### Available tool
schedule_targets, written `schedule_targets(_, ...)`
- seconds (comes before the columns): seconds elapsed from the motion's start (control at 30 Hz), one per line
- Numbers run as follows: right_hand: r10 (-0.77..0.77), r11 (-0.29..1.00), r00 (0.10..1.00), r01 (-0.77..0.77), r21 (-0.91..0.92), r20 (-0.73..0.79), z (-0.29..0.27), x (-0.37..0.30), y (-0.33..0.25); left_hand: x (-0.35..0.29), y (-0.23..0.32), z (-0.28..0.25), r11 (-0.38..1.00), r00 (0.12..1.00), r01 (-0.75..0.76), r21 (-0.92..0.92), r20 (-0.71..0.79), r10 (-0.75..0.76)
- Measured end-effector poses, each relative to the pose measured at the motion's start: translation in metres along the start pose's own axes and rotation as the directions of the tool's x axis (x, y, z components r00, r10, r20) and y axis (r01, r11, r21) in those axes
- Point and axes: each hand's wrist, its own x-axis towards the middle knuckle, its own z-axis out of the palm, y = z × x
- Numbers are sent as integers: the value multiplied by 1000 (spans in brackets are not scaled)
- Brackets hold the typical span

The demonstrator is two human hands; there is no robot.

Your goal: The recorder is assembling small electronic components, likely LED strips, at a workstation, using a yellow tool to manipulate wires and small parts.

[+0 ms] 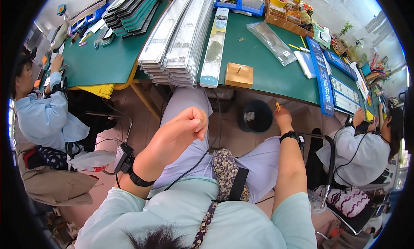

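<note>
My left hand (186, 127) is raised over my lap with thumb and fingers pinched together. A tiny thin, light-coloured bit shows at the fingertips, too small to name. My right hand (283, 116) hangs just off the table's front edge, closed round a short yellow stick-like thing (278, 106) whose tip points up. On the table edge ahead sits a wooden block (239, 75) with a metal pin standing in it. Left of the block lies a long narrow package (214, 50) with a printed front, alongside a tall stack of long clear cases (174, 42).
Under the green table (246, 46) stands a dark bin (255, 116). A clear plastic sleeve (271, 42), blue boxes (320, 76) and a wooden tray (286, 16) occupy the right and back. Co-workers sit at left (47, 106) and right (366, 149). Cables run from my wrist straps.
</note>
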Motion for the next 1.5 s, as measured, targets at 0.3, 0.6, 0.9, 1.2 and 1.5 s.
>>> schedule_targets(0.3,7,1000,978,-2,28,-207,-8,-10,-9,4,-4,-3,1000,1000,16,-2,-3,-16)
schedule_targets(0.6,35,998,982,-24,64,-185,-16,-26,-18,6,-6,-7,999,999,37,17,6,-37)
schedule_targets(0.9,-12,999,968,20,28,-251,-44,-64,-41,6,-12,-14,999,999,42,-14,31,-42)
schedule_targets(1.2,-155,932,959,221,287,-236,-94,-130,-72,-2,-11,-12,998,997,61,-22,52,-59)
schedule_targets(1.5,-582,536,529,821,198,-618,-178,-215,-148,-3,-20,20,969,939,120,-217,342,-40)
